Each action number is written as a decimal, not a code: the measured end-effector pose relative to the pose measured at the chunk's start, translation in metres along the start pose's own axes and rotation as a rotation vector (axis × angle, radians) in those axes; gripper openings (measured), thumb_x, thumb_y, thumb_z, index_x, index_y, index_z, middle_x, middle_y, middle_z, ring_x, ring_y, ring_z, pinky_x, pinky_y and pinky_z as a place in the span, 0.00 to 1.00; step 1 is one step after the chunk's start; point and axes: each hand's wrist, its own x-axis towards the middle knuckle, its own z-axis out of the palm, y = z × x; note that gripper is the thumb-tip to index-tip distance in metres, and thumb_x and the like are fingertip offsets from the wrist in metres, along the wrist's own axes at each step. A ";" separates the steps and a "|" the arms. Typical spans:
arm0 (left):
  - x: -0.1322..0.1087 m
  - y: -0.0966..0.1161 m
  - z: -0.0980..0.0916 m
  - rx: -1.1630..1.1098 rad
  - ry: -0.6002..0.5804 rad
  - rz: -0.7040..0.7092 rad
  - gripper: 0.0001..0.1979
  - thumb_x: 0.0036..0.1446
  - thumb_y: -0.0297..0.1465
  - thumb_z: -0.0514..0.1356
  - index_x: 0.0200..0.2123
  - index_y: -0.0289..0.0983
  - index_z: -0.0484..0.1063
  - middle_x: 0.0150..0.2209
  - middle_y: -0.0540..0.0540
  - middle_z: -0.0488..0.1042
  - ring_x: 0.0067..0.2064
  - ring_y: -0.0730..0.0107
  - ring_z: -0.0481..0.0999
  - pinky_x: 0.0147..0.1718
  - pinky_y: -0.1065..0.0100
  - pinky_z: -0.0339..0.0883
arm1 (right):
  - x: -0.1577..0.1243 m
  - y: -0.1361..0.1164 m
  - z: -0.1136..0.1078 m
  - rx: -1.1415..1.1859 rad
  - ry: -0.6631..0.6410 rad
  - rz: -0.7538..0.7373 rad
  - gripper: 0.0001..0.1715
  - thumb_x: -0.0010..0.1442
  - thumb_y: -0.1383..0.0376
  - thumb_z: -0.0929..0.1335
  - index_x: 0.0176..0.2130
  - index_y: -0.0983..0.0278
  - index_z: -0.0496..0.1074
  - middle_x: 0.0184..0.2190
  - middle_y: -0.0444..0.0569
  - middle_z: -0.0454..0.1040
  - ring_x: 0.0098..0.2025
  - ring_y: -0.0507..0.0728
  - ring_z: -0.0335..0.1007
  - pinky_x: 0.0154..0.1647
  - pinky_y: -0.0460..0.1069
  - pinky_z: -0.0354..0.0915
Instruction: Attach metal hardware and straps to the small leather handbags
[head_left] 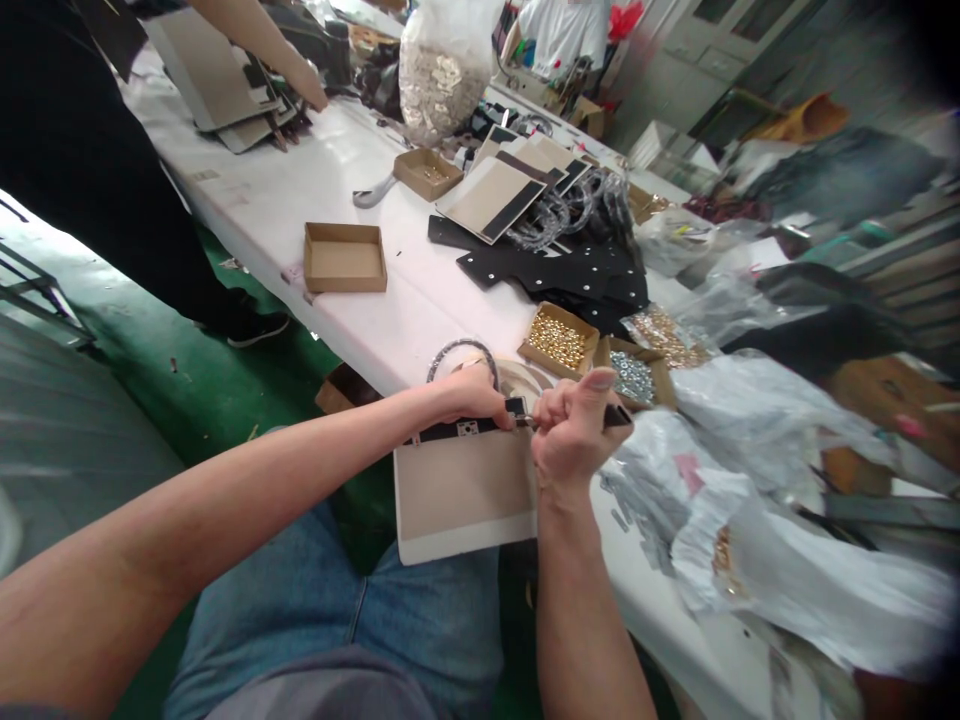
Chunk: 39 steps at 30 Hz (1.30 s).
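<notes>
A beige panel (pixel 465 490) with a black strip along its far edge hangs at the table's near side, over my lap. My left hand (pixel 480 392) is closed on that black strip, with fingertips at its right end. Metal fittings (pixel 467 428) show on the strip. In a fist with the thumb up, my right hand (pixel 570 425) grips a dark-handled tool (pixel 619 416); its thin metal end points left, close to my left fingertips. What kind of tool it is, my fist hides. Behind my left hand stands a plastic-wrapped ring handle (pixel 463 348).
Beyond my hands are a box of gold-coloured rivets (pixel 556 340) and a box of silver pieces (pixel 631 378). Black pieces (pixel 555 275) and beige panels (pixel 495 195) lie farther back. An open cardboard box (pixel 345 258) is at left. A co-worker's hand (pixel 307 85) reaches over the table.
</notes>
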 end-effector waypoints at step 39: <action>-0.001 -0.003 0.006 -0.202 0.012 -0.024 0.20 0.41 0.33 0.78 0.39 0.37 0.79 0.38 0.42 0.86 0.34 0.55 0.84 0.26 0.64 0.73 | -0.010 -0.002 -0.036 0.172 0.180 -0.041 0.45 0.78 0.40 0.68 0.24 0.60 0.45 0.17 0.34 0.42 0.16 0.46 0.34 0.18 0.46 0.41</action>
